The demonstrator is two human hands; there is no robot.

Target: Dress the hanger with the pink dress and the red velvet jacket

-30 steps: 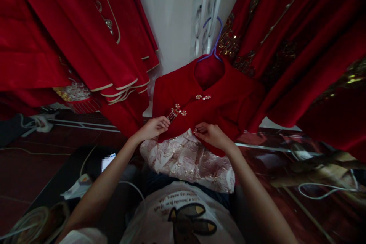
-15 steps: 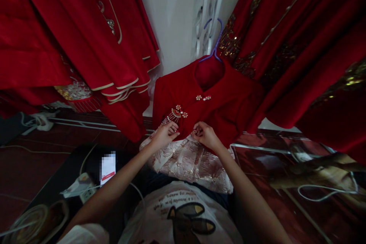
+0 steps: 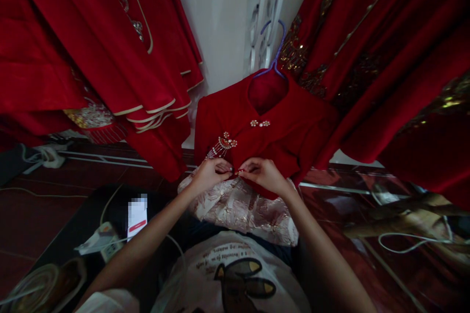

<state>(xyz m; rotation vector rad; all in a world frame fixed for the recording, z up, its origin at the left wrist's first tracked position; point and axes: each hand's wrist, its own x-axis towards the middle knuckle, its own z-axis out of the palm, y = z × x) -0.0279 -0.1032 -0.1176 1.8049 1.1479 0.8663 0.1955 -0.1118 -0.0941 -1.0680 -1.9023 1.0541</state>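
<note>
A red jacket (image 3: pixel 220 112) hangs on a purple hanger (image 3: pixel 274 61), its front toward me. A jewelled clasp (image 3: pixel 260 123) sits below the neckline, and a fan-shaped brooch with beaded strands (image 3: pixel 224 143) is on the chest at left. At the lower front, my left hand (image 3: pixel 215 172) pinches the jacket's front edge. Close beside it, my right hand (image 3: pixel 263 175) pinches a small beaded clasp (image 3: pixel 240 171), mostly hidden by the fingers. The fingertips of both hands nearly meet. Under the jacket, pale shiny patterned fabric (image 3: pixel 246 208) lies over my lap.
More red garments with pale-edged hems (image 3: pixel 147 73) hang at left. Red garments with gold sequins (image 3: pixel 367 68) hang at right. A lit phone (image 3: pixel 137 217) and a white power strip (image 3: pixel 105 240) lie on a dark surface at left. A white cord (image 3: pixel 411 243) lies at lower right.
My right hand has moved left with the beaded clasp, closing the gap to my left hand. My left hand has shifted only slightly. The whole view has moved a little.
</note>
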